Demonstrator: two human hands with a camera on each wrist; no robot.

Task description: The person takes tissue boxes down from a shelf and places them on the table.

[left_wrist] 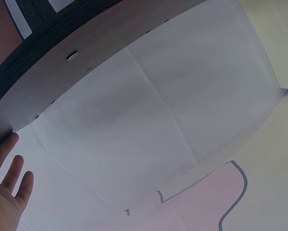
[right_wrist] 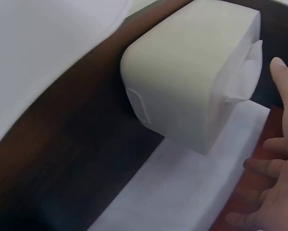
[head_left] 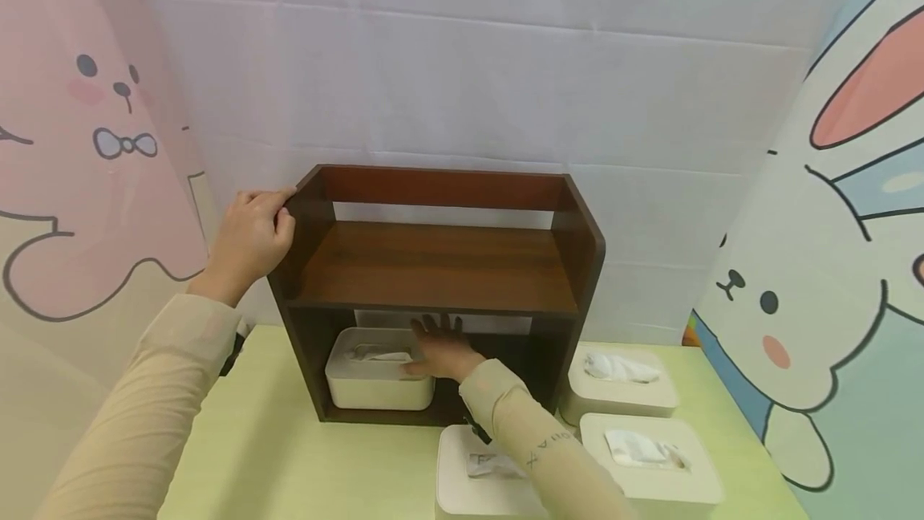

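Observation:
A dark brown two-tier shelf stands on the table. My left hand holds the top of its left side panel, and in the left wrist view the fingers lie against the panel's outer face. On the lower tier, at the left, sits a white tissue box with a tissue poking from its lid. My right hand reaches into that tier beside the box, fingers spread and holding nothing. In the right wrist view the fingers stand apart from the box.
More white tissue boxes are on the pale green table: one in front of the shelf, one at its right side, and another nearer. Behind hangs a white cloth, with cartoon-printed sheets at both sides.

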